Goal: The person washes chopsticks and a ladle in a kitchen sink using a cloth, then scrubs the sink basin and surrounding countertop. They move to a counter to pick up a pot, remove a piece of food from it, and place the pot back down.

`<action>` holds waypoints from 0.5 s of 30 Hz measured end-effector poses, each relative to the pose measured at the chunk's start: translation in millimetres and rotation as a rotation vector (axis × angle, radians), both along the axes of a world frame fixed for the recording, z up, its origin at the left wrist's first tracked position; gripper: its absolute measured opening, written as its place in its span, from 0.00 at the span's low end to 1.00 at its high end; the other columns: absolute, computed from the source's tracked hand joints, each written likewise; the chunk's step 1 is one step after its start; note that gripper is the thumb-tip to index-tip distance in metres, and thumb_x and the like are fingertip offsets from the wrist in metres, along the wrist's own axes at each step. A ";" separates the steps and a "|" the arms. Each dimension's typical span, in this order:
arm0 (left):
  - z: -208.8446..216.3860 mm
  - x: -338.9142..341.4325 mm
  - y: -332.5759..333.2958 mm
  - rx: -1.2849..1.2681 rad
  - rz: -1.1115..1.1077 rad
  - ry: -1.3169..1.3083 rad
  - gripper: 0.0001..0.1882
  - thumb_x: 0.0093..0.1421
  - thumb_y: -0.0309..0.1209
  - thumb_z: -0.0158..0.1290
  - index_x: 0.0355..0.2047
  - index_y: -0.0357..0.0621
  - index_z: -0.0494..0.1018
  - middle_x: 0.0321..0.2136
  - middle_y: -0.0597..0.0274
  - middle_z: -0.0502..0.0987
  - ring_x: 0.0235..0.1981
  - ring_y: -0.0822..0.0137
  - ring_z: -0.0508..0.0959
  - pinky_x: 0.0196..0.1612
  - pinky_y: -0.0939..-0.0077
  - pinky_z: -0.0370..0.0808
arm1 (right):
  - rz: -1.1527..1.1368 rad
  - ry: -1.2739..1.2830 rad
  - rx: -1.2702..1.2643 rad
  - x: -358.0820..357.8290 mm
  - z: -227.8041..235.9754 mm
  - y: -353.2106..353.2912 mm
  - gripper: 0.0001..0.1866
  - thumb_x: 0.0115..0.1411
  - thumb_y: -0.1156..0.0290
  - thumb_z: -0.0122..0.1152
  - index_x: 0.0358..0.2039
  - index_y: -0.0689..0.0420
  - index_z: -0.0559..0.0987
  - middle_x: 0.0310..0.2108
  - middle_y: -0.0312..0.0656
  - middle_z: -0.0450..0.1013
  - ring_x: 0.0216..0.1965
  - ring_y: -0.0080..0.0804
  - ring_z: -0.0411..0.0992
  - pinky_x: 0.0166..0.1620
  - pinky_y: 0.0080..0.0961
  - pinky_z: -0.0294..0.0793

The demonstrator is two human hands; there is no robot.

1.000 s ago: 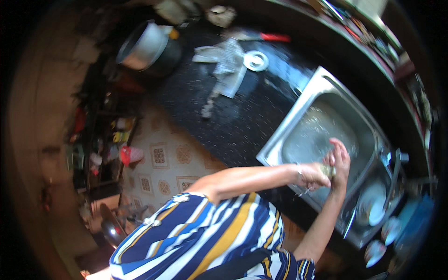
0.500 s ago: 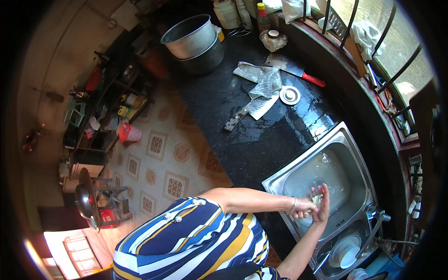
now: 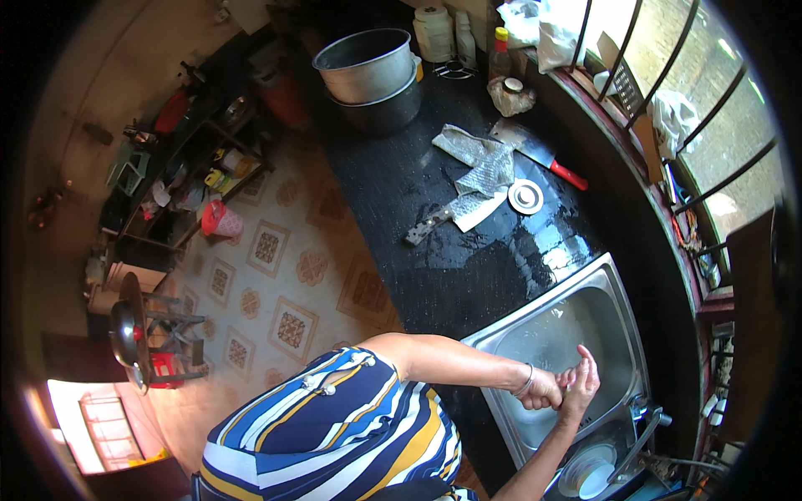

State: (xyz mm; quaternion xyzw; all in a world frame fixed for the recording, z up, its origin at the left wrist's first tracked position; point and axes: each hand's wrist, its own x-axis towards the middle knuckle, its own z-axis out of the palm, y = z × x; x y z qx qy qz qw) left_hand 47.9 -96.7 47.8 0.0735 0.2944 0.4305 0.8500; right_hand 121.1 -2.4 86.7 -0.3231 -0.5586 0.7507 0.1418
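Observation:
Both of my hands are together over the near side of the steel sink point(image 3: 614, 321). My left hand point(image 3: 543, 391), with a bangle at the wrist, is curled closed against the base of the right hand; what its fingers hold, if anything, is hidden. My right hand point(image 3: 582, 381) has its fingers stretched upward, the palm turned toward the left hand. A small pale bit point(image 3: 571, 387) shows between the hands, too small to name. The sink bowl looks wet, and the tap point(image 3: 639, 434) stands beside it.
On the wet black counter point(image 3: 368, 192) lie a cleaver with a red handle point(image 3: 570, 174), another dark-handled cleaver point(image 3: 430, 226), a grey cloth point(image 3: 484, 163) and a round white lid point(image 3: 525, 197). Stacked pots point(image 3: 368, 71) stand farther back. Dishes point(image 3: 589, 472) sit beside the tap.
My view has shifted slightly. My left fist has moved up against my right hand's base, and the pale bit between them shows less than before. My right fingers remain raised.

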 end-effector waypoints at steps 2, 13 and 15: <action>-8.0 -0.2 -0.2 -0.045 0.022 0.257 0.17 0.47 0.28 0.54 0.10 0.56 0.56 0.06 0.76 0.54 0.05 0.81 0.53 0.09 0.83 0.46 | -0.052 -0.030 0.009 -0.5 -18.0 -4.3 0.15 0.69 0.68 0.46 0.50 0.62 0.72 0.14 0.27 0.56 0.14 0.13 0.55 0.19 0.15 0.60; -135.9 44.0 -14.4 0.062 0.216 1.290 0.13 0.53 0.35 0.51 0.26 0.38 0.79 0.28 0.38 0.78 0.32 0.45 0.81 0.37 0.56 0.75 | -0.242 -0.441 0.443 4.4 -147.0 -27.1 0.13 0.68 0.69 0.39 0.38 0.59 0.75 0.14 0.31 0.61 0.13 0.19 0.59 0.15 0.22 0.61; -88.3 32.1 -13.9 -0.007 0.112 1.245 0.16 0.56 0.38 0.49 0.28 0.39 0.79 0.30 0.39 0.79 0.34 0.46 0.81 0.39 0.57 0.76 | -0.296 -0.451 0.443 20.7 -162.1 -11.2 0.13 0.68 0.68 0.39 0.39 0.56 0.74 0.15 0.29 0.60 0.13 0.17 0.57 0.15 0.19 0.59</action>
